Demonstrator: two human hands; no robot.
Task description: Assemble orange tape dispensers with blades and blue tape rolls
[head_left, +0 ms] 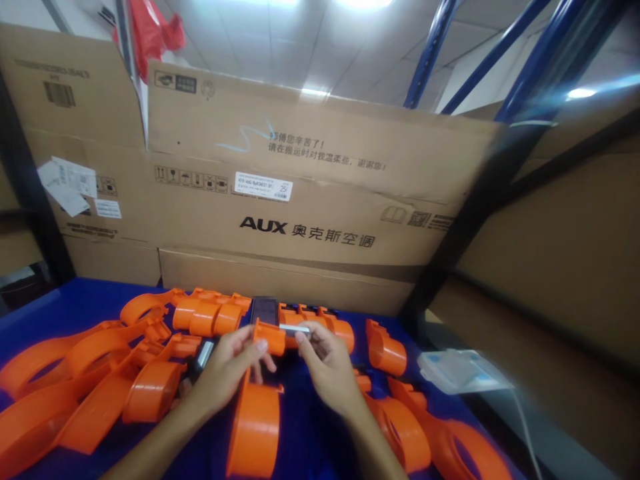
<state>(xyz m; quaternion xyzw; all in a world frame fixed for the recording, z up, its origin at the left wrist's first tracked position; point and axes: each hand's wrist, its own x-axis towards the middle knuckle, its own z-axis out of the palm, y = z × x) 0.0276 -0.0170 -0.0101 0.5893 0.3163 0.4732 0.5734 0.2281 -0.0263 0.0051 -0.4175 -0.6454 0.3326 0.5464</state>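
My left hand (231, 363) is closed on the upper end of an orange plastic piece (255, 427), whose wide curved band hangs below the fingers. Between the thumb and fingers of my right hand (327, 363) is a small flat silver-grey bar (295, 330). The bar's left end meets the small orange end of the piece; I cannot tell whether it sits inside. Close by my left wrist lies a dark object with a silver face (204, 355), partly hidden. Behind both hands stands a dark rectangular item (265, 311).
Several orange looped pieces (100, 350) cover the left of the blue table surface (305, 433); more orange pieces (407, 433) lie at right. A large cardboard box (320, 200) walls off the back. A translucent plastic case (463, 371) and a white cable (525, 427) are at far right.
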